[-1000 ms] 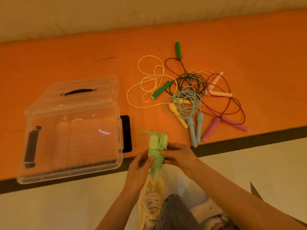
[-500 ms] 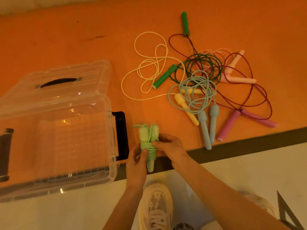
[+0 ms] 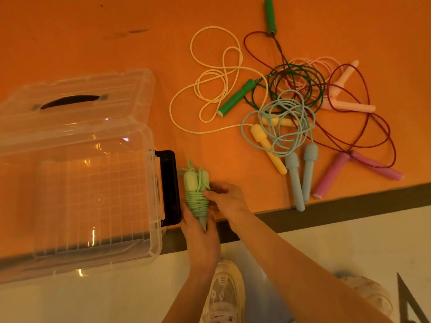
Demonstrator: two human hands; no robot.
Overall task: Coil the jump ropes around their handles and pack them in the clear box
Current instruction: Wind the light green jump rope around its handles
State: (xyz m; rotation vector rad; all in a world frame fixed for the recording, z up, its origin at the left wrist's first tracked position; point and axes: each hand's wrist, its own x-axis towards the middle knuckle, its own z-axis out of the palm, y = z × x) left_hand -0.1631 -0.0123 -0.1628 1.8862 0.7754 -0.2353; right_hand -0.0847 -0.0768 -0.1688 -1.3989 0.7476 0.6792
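messy pile of loose ropes (image 3: 296,106) on the orange desk (image 3: 93,31), clear box (image 3: 77,178) open just left, both hands, left (image 3: 200,238) and right (image 3: 227,198), wrapped round the coiled green rope (image 3: 197,194)

The orange mat (image 3: 93,38) covers the upper part of the view and carries faint dark scuff marks near its far side. A dark border strip (image 3: 338,213) runs along its near edge, rising toward the right. Below the strip lies a pale floor (image 3: 349,248). Two white mesh sneakers stand on the floor: one (image 3: 224,292) at bottom centre, one (image 3: 370,294) at bottom right, partly hidden.
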